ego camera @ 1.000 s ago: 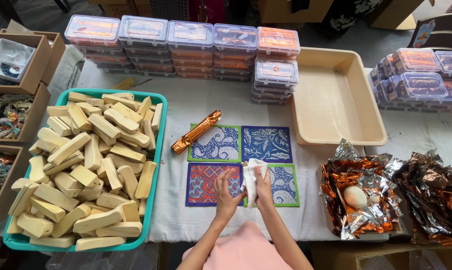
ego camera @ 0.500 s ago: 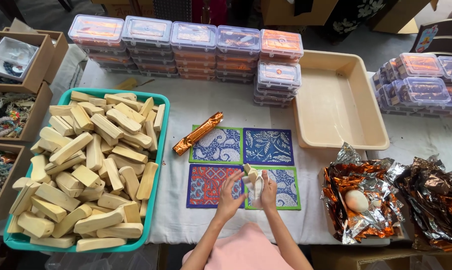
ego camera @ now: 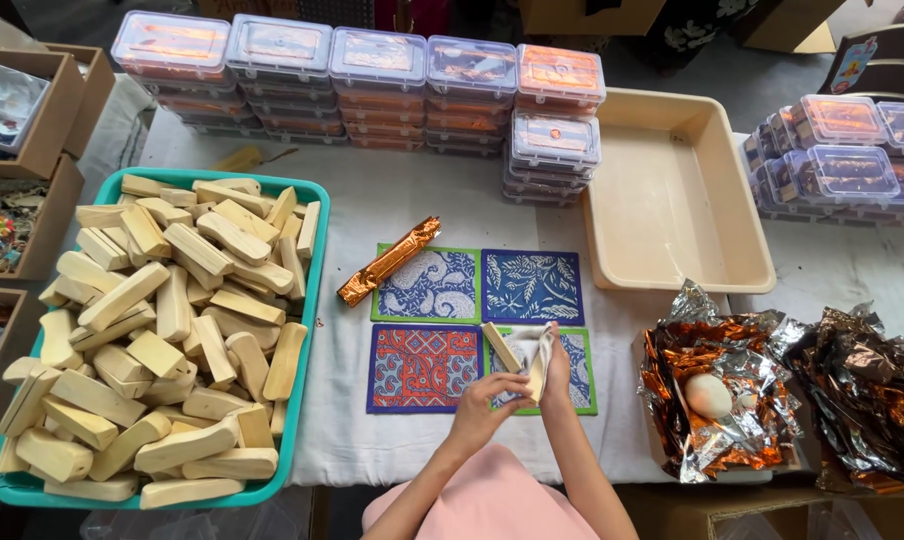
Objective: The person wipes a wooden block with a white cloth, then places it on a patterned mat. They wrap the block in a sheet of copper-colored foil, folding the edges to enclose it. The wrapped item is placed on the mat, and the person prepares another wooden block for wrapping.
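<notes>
My left hand (ego camera: 480, 405) and my right hand (ego camera: 557, 365) meet over the green-edged blue patterned mat (ego camera: 577, 375) at the front. Together they hold a pale wooden block (ego camera: 499, 346) and a white cloth (ego camera: 538, 348) that wraps around the block's right end. The left fingers pinch near the cloth's lower edge and the right hand cups it from the right. Three more patterned mats lie beside: an orange one (ego camera: 422, 368), a blue-white one (ego camera: 430, 285) and a blue leaf one (ego camera: 532, 286). A bar wrapped in copper foil (ego camera: 387, 262) lies at the upper left mat's corner.
A teal tray (ego camera: 312, 300) piled with several wooden blocks (ego camera: 162, 330) fills the left. Stacked clear lidded boxes (ego camera: 372, 85) line the back and right (ego camera: 842, 150). A beige tray (ego camera: 672, 200) sits back right. Crumpled foil sheets (ego camera: 772, 390) hold an egg-shaped object (ego camera: 707, 395). Cardboard boxes (ego camera: 32, 150) stand far left.
The hands have turned the bundle a little: the wooden block's end now sticks out to the left of the white cloth, which earlier covered it.
</notes>
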